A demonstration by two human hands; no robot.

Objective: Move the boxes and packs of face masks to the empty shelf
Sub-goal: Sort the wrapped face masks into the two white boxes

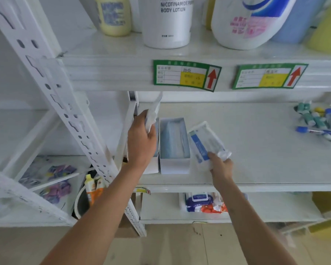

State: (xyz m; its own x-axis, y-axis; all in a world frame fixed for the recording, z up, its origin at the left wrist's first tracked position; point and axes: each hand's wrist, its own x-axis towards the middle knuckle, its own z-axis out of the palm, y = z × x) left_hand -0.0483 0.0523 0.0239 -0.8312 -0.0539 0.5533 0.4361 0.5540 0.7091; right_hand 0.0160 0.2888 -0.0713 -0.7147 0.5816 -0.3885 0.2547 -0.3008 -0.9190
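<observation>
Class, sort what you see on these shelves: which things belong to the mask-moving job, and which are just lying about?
Job: open mask box; mask pack in right hand; mask pack in left hand.

Lying about: lotion bottle; tubes; wipes.

Bright, even, diffuse light washes the white shelf [256, 142] pale, leaving only faint shadows. Wide-angle distortion bends the upright post [52, 88] and edges. Fine detail is soft, and the price labels [186, 75] are blurred.
</observation>
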